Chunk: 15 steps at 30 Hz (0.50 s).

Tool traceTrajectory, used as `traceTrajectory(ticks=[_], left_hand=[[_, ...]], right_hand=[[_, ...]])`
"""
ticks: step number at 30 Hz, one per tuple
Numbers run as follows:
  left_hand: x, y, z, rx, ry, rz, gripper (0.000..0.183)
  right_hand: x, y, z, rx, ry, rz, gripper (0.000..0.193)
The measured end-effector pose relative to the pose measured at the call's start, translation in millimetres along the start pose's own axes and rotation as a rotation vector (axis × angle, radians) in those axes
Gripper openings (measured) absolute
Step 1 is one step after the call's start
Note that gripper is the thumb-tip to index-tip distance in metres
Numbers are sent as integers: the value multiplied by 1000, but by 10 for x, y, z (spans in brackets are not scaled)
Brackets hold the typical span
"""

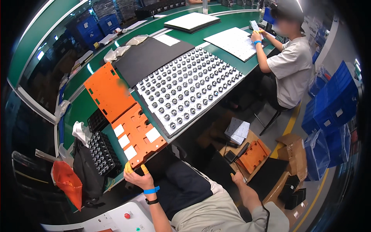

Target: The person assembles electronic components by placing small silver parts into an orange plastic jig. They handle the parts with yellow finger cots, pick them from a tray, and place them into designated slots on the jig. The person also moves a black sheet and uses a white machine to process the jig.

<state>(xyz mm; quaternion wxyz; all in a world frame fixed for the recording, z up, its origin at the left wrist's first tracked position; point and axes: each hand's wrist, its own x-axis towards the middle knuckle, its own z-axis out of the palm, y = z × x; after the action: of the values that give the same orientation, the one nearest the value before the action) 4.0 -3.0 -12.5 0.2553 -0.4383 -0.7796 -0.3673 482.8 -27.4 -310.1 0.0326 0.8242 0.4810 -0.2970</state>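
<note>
My left hand (138,178), with yellow finger covers, is at the near corner of an orange fixture plate (142,125). Its fingers and thumb are apart, with the fingertips by the plate's edge. White rectangular pieces (130,152) lie in the plate's recesses, and a second orange panel (110,92) adjoins its far side. Down at the right, my right hand (238,178) is closed at the edge of a brown board (250,140); what its fingers hold is hidden. On that board are another orange plate (253,156) and a small black device (230,156).
A white sheet (160,111) bearing rows of black round parts covers the table's middle. Left of me stand a black tray of clear round parts (101,154) and a red-orange bag (67,179). A seated person (290,58) works at the right, near blue bins (332,104).
</note>
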Motion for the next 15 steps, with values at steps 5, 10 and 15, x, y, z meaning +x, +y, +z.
traceTrajectory(ticks=[5, 10, 15], left_hand=[[-6, -3, -11, -9, -4, -12, 60], [-4, -51, 29, 3, 11, 10, 62], [-51, -94, 113, 0, 8, 28, 68]], right_hand=[[-298, 8, -26, 75, -67, -12, 52], [-543, -158, 18, 52, -221, -98, 68], [-622, -348, 193, -31, -355, -45, 57]])
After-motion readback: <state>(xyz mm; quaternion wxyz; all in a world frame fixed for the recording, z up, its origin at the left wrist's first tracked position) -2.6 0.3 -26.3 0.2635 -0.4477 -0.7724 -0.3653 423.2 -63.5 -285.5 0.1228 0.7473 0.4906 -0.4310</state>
